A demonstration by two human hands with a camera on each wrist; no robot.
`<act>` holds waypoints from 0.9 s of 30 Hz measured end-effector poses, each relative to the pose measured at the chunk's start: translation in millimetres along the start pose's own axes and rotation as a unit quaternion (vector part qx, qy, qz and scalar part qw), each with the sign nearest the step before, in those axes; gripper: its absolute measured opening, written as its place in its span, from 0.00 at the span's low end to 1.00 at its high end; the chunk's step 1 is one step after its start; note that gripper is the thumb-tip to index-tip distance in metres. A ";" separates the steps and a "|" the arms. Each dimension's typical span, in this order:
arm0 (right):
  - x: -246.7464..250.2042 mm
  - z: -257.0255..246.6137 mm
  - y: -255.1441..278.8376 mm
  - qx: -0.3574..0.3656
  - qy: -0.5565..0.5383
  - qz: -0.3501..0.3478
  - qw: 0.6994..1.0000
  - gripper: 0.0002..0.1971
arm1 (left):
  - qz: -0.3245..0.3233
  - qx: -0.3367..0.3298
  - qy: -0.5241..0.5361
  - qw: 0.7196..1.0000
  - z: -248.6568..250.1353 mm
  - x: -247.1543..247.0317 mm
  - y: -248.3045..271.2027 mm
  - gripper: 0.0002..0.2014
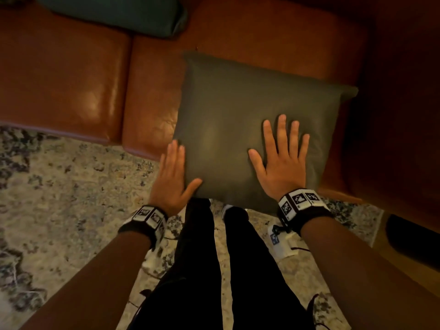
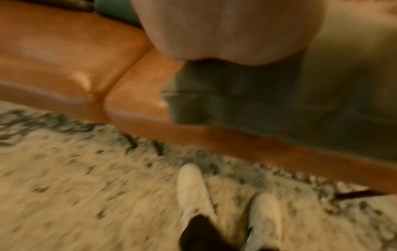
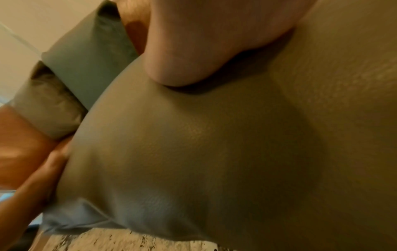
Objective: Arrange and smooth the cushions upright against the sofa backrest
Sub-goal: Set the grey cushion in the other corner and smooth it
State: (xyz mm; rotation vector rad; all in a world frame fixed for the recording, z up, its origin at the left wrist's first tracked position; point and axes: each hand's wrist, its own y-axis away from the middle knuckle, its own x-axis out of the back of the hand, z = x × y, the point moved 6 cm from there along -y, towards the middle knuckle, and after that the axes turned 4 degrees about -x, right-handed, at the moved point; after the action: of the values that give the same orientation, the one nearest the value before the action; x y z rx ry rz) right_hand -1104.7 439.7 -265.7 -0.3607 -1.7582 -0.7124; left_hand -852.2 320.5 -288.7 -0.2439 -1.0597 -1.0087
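**Smoothing the olive cushion flat on the sofa seat, before it is stood up**

Pressing and flattening seems to be the step in hand. The olive cushion [image 1: 250, 129] lies flat on the right seat of the brown leather sofa [image 1: 71, 75], and its near edge hangs over the front edge of the seat, above the patterned rug [image 1: 71, 198]. The right hand [image 1: 283, 158] lies on top of the cushion with fingers straight and spread, palm down, near the front edge. The left hand [image 1: 172, 172] stands against the cushion's left side, fingers straight and together, with the thumb touching the near left corner. Neither hand grips anything; both only press.

A second, darker green cushion [image 1: 119, 15] is at the back of the sofa, near the backrest. In the right wrist view one more cushion appears beside it, so I judge those are already placed, though I cannot tell how upright they stand.

In my judgement, the next move calls for taking the olive cushion by its sides, lifting it upright, and leaning it against the backrest at the right end, then stroking its face smooth.

No brand or readable writing shows. The wristbands [image 1: 298, 202] carry only black-and-white square markers.
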 end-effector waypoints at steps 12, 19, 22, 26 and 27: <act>29.2 34.6 22.1 0.003 -0.162 0.001 0.987 0.33 | -0.132 0.189 0.221 0.948 -43.3 2.6 14.7 0.65; -23.7 111.4 100.0 -0.374 -0.473 -0.117 0.789 0.42 | -0.225 0.223 0.182 0.931 -34.4 5.5 11.6 0.48; -46.6 117.4 127.6 -0.403 -0.527 -0.196 0.722 0.62 | -0.218 0.228 0.183 0.931 -31.8 11.6 17.4 0.46; -35.2 115.8 136.7 -0.399 -0.555 -0.230 0.693 0.55 | -0.175 0.257 0.217 0.925 -29.6 27.0 28.3 0.43; -26.9 118.2 137.4 -0.394 -0.554 -0.225 0.699 0.50 | -0.161 0.277 0.263 0.910 -27.8 33.9 30.2 0.45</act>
State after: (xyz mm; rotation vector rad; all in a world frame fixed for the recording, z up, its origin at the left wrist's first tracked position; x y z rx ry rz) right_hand -1107.1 622.8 -272.6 -1.1477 -2.6144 -1.9080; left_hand -807.8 301.0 -266.7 0.6580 -0.8519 -0.9429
